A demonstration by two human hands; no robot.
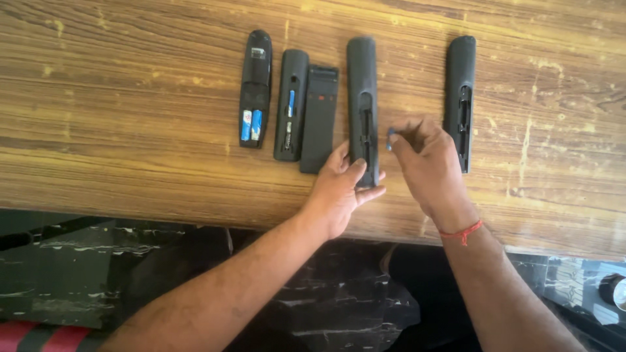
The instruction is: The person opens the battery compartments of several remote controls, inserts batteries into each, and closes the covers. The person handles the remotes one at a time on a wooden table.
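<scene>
A worn wooden table [130,130], its grain streaked with yellowish scuffs, fills the upper part of the view; below its near edge a dark marbled floor [326,306] is seen, with a red-striped cloth [39,337] at 7 o'clock and a round metallic object [616,290] at 4 o'clock.

Five black remote controls are laid back-up in a row. At 11 o'clock the first remote [255,88] is seen with its compartment open and two blue-and-white batteries [251,125] seated in it. Just beside it, the second remote [291,104] shows an open compartment with one blue battery visible. A flat black remote [319,118] is touching its right side.

Near the centre, the fourth remote [362,78] is steadied at its lower end by the left hand [339,192], whose fingers are curled around the casing with the thumb on top; its compartment is open. Just to the right, a small blue battery [390,137] is pinched between the closed fingertips of the right hand [427,163], held beside that compartment. A red thread [462,231] is worn on the right wrist.

At 1 o'clock the fifth remote [460,91] lies apart, its compartment open.
</scene>
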